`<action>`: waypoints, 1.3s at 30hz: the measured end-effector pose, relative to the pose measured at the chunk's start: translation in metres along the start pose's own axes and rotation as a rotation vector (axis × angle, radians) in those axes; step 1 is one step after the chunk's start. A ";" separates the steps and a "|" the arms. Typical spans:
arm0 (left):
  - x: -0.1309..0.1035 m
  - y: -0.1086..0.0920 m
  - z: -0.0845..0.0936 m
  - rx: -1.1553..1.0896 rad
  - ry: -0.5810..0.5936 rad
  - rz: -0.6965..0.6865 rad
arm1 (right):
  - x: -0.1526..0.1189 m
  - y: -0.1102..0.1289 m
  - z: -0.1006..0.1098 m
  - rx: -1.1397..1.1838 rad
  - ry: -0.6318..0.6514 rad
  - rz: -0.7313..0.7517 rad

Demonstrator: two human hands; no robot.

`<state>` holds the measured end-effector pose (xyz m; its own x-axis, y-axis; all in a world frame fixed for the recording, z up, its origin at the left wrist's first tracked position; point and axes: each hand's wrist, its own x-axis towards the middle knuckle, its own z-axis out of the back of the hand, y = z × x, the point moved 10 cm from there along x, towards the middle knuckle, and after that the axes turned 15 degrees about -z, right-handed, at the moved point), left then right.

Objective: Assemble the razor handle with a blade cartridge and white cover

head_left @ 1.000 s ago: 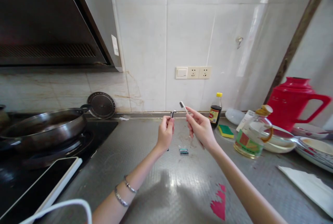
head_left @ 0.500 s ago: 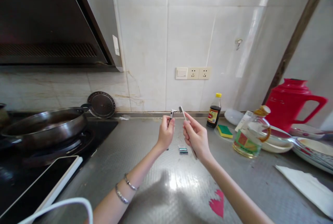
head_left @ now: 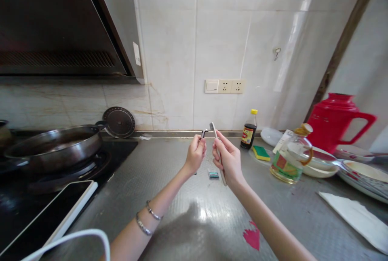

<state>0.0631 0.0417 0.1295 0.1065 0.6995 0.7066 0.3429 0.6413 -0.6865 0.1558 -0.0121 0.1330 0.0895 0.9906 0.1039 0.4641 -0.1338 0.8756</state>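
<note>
My left hand (head_left: 195,155) is closed on a small metal razor-like handle (head_left: 203,133), whose bent tip points right. In my right hand (head_left: 229,159) is a light toothbrush (head_left: 214,130), held upright with its dark bristles facing left, close to the metal tip. Whether bristles and metal touch is unclear. Below and between the hands, a small packet of blue-green cartridges (head_left: 213,175) lies on the steel counter (head_left: 169,212). A small dark item, mostly hidden, lies by my left wrist.
At left are a pan (head_left: 54,144) on the stove and a phone (head_left: 51,216) with a white cable. At right stand a sauce bottle (head_left: 248,131), sponge (head_left: 261,153), oil jug (head_left: 289,160), red thermos (head_left: 336,121), bowls and a white cloth (head_left: 354,216).
The metal handle has turned in my left hand, its tip now pointing right. The toothbrush stands a little more upright, its head slightly higher. The view has shifted slightly.
</note>
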 end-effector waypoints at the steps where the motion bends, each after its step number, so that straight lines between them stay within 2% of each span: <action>1: 0.000 -0.001 0.000 -0.003 0.001 0.002 | 0.000 -0.002 -0.001 0.009 0.002 -0.018; 5: 0.002 -0.005 0.003 -0.020 -0.024 -0.010 | -0.005 -0.010 -0.003 0.017 0.011 -0.082; 11: 0.001 -0.004 -0.003 -0.049 0.012 0.019 | -0.002 0.001 -0.001 0.041 -0.003 -0.056; 17: 0.002 -0.006 0.000 -0.040 -0.005 0.003 | -0.004 -0.006 -0.004 0.041 0.025 -0.113; 23: 0.001 -0.003 -0.002 -0.040 0.016 0.017 | -0.004 0.003 0.000 0.041 -0.017 -0.064; 28: 0.002 -0.006 0.001 -0.024 -0.004 0.004 | -0.009 -0.009 -0.006 0.062 0.005 -0.108; 34: 0.002 -0.005 -0.002 -0.017 0.013 0.006 | -0.008 -0.002 -0.004 0.079 -0.020 -0.067; 39: 0.004 -0.006 0.002 0.015 -0.004 -0.020 | -0.011 -0.010 -0.006 0.035 -0.012 -0.059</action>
<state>0.0596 0.0414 0.1355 0.0960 0.6876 0.7197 0.3305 0.6600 -0.6746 0.1446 -0.0217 0.1265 0.0714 0.9964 0.0463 0.4995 -0.0759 0.8630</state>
